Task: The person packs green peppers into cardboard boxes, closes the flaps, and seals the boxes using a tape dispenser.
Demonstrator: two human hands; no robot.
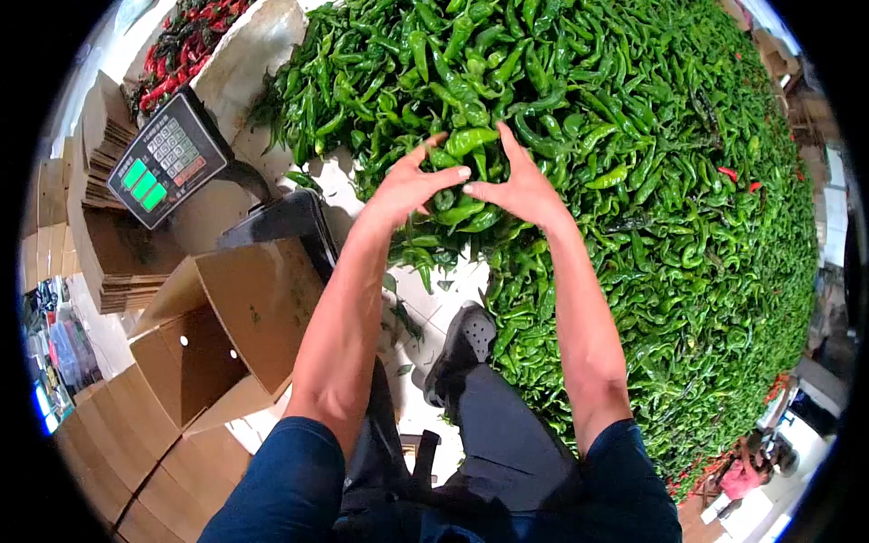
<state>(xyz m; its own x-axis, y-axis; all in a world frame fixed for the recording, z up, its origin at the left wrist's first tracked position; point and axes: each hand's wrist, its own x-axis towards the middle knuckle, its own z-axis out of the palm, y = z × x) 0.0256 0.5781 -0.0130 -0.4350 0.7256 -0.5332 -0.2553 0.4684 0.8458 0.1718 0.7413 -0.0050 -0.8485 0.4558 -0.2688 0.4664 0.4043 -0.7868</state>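
Note:
A huge heap of long green peppers (670, 244) fills the middle and right of the view. My left hand (412, 188) and my right hand (518, 185) are at its near edge, thumbs pointing toward each other and almost meeting. Fingers on both hands are spread apart, curving around a small cluster of green peppers (471, 141) between them. The fingers' lower ends are partly hidden among the peppers, so whether they press on any is unclear. More peppers (459, 214) show just below my thumbs.
To the left stands a digital scale with a keypad display (169, 157) and green-lit screens. An open cardboard box (258, 303) sits nearer, with stacked flat cartons (104, 195) behind. Red peppers (186, 45) lie at upper left. A person in pink (740, 478) is at lower right.

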